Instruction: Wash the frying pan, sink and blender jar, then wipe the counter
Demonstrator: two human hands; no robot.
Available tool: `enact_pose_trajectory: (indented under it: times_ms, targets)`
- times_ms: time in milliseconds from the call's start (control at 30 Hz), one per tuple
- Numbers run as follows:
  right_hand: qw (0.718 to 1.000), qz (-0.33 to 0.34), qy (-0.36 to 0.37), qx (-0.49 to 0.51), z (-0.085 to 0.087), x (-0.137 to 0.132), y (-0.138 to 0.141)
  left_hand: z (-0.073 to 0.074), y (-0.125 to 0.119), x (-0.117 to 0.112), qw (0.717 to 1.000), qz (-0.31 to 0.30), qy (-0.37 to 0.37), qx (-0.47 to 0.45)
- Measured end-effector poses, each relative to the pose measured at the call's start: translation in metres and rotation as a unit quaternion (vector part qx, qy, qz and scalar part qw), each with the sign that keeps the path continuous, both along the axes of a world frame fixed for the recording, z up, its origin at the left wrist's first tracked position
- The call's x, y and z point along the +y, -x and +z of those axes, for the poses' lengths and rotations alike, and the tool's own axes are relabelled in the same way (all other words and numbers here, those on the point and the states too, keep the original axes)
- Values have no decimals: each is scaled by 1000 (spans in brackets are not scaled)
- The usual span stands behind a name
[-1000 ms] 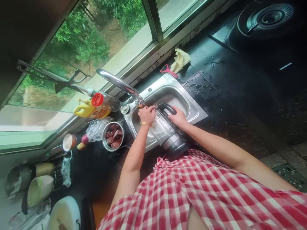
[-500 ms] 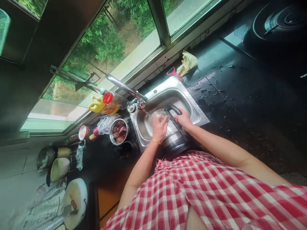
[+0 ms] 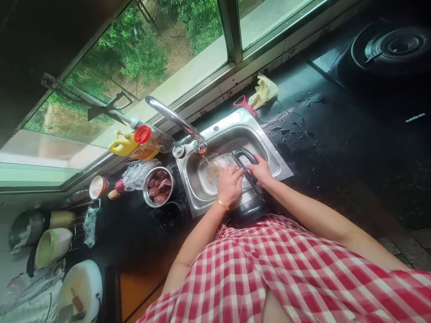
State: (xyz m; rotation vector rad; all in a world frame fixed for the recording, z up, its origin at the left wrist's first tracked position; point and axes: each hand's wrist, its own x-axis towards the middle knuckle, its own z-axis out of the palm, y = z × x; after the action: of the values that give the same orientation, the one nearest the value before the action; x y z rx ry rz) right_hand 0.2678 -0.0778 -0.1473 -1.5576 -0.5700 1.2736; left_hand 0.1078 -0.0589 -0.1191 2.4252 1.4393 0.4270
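A clear blender jar (image 3: 248,196) with a black handle (image 3: 245,154) lies tilted over the steel sink (image 3: 266,139), its dark base toward my body. My right hand (image 3: 261,171) is closed around the handle. Across the upper side of the jar rests my left hand (image 3: 230,183), fingers spread, with a yellow band on the wrist. Just beyond it stands the chrome faucet (image 3: 175,116), its head above the jar's mouth end. Brownish bits show at that end, partly hidden by my left hand.
Left of the sink stand a metal bowl (image 3: 158,187) of dark red meat pieces, a yellow bottle (image 3: 133,147) and a red-lidded jar (image 3: 153,137). A cleaver lies on the round cutting board (image 3: 81,287). Behind the sink are a pink peeler (image 3: 245,105) and cloth (image 3: 264,91).
My left hand has shifted slightly right and toward me along the jar, its fingers now more spread. My right hand stays on the handle. The view has turned slightly.
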Motion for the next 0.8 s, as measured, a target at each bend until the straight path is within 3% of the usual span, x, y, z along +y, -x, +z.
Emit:
enact_pose_trajectory:
  times_ms: [33,133,200,300,333,433,500,600,667,733,800]
  targets:
    - [1000,0,-8,-8,1,-1,2,2,-1,-1,1000,1,0,12]
    - [1000,4,-24,-18,3,-3,8,9,0,8,994,97,-11,42]
    - [1000,4,-15,-12,5,-3,10,10,0,14,997,75,-7,35]
    - [1000,-9,5,0,6,-2,10,3,1,20,1000,-9,5,2]
    - [1000,-16,10,7,5,-1,8,-1,2,22,1000,5,10,-10]
    - [997,-50,41,38,-1,0,0,-16,14,24,988,125,49,-73]
    - [991,-83,73,73,-7,1,-9,-27,24,7,974,161,80,-141]
    - [983,-106,100,116,-16,2,-23,-36,26,-44,963,121,104,-218]
    - [983,-88,103,121,-19,2,-30,-36,20,-66,966,79,109,-219]
    - [986,-61,99,122,-20,4,-34,-32,13,-57,974,67,98,-191]
    - [987,-39,94,125,-21,6,-33,-30,9,-24,976,113,73,-169]
